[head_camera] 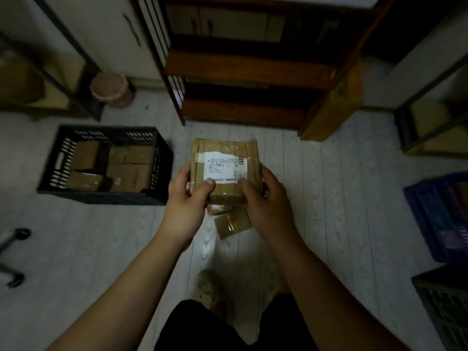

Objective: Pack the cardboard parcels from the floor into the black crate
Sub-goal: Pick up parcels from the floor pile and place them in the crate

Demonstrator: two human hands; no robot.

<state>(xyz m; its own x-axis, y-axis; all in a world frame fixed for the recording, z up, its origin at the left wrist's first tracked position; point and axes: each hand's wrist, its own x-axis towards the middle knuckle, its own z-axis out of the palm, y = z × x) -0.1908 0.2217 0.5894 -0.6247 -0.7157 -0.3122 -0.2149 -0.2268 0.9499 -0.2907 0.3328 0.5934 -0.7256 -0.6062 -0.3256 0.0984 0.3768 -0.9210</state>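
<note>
A taped cardboard parcel (225, 158) with a white shipping label is held above the floor in the middle of the view. My left hand (187, 201) grips its left near corner, thumb on top. My right hand (266, 201) grips its right near corner. Below the held parcel, two small cardboard parcels lie on the floor: one (233, 224) in plain sight, another (219, 208) mostly hidden by the held one. The black crate (162, 158) stands on the floor to the left and holds several cardboard parcels (126, 171).
A dark wooden shelf unit (248, 72) stands straight ahead. A pink bin (111, 89) sits at the back left. A blue crate (438, 219) and a dark crate (445, 307) stand at the right. A metal frame (15, 249) lies at the left edge. My foot (210, 287) is below.
</note>
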